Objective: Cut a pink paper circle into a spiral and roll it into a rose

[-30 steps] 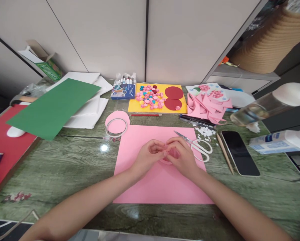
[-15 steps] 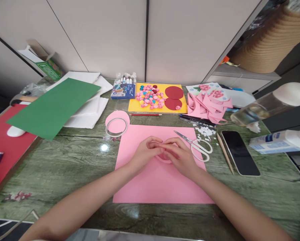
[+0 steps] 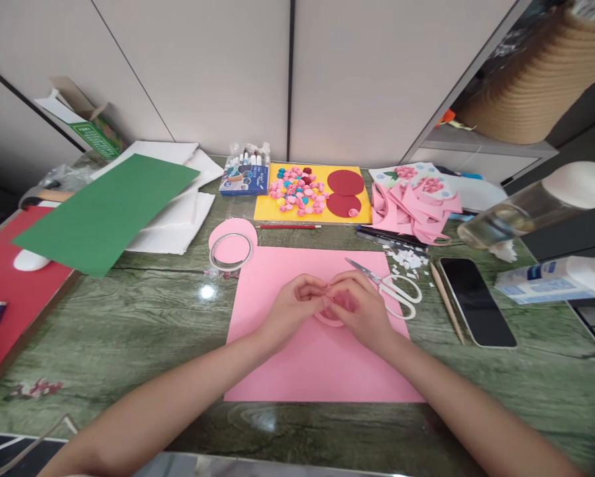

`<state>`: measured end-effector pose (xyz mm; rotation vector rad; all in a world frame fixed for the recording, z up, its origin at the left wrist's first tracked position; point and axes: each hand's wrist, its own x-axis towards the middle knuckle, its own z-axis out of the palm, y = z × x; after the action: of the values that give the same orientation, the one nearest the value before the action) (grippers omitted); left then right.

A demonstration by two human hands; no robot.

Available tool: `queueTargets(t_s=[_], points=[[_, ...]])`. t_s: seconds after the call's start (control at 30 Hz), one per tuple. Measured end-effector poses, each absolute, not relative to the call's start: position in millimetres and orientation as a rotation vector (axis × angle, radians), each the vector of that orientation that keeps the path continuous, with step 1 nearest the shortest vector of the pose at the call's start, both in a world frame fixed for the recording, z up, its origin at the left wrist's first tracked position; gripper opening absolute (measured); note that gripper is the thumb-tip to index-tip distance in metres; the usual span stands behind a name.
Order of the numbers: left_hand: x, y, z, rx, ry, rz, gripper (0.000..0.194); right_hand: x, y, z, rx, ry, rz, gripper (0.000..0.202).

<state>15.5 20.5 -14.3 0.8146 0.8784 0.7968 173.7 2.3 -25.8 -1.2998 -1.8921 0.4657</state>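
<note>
My left hand [image 3: 297, 306] and my right hand [image 3: 361, 310] meet above the large pink sheet [image 3: 297, 371]. The fingers of both are pinched on a pink paper strip [image 3: 330, 320], part of which curves out in a loop below the fingertips. The bit right between the fingertips is mostly hidden. Just right of my right hand, white-handled scissors [image 3: 397, 291] lie across the sheet's edge. A roll of tape [image 3: 252, 252] rests on a pink paper circle [image 3: 232, 228] to the left.
Behind lies a yellow sheet [image 3: 277, 213] bearing small pink and coloured paper rolls [image 3: 297, 192] and dark red circles [image 3: 346, 183]. Pink scraps [image 3: 411, 209], a phone [image 3: 476, 301], a wooden stick [image 3: 446, 303] and a bottle [image 3: 506, 215] are at the right. A green sheet [image 3: 111, 212] lies left.
My fingers have shifted slightly along the pink paper strip, the right hand's fingers now more curled. The loop sits a little lower and to the right. Everything else stays put.
</note>
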Motion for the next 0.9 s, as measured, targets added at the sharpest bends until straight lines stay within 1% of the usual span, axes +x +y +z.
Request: queueTargets(t_s=[0.2, 0.37, 0.5, 0.73, 0.8, 0.9], points=[[17.0, 18.9, -15.4, 0.818, 0.867, 0.786, 0.024, 173.5, 2.3, -27.7, -1.29, -1.889, 0.513, 0.009], [13.9, 22.8, -16.3, 0.779, 0.867, 0.825, 0.026, 173.4, 2.9, -23.3, -1.293, -1.893, 0.504, 0.005], [11.9, 25.9, -15.1, 0.762, 0.877, 0.821, 0.028, 174.9, 3.3, -22.5, -1.276, -1.922, 0.504, 0.011], [11.5, 26.5, -15.7, 0.815, 0.838, 0.803, 0.024, 176.8, 2.6, -27.7, -1.213, -2.017, 0.562, 0.027], [12.2, 25.8, -15.8, 0.819, 0.837, 0.809, 0.025, 176.7, 2.4, -29.1, -1.211, -2.033, 0.55, 0.028], [13.6, 24.9, -14.9, 0.813, 0.858, 0.812, 0.026, 176.6, 2.2, -30.1, -1.241, -2.005, 0.493, 0.024]])
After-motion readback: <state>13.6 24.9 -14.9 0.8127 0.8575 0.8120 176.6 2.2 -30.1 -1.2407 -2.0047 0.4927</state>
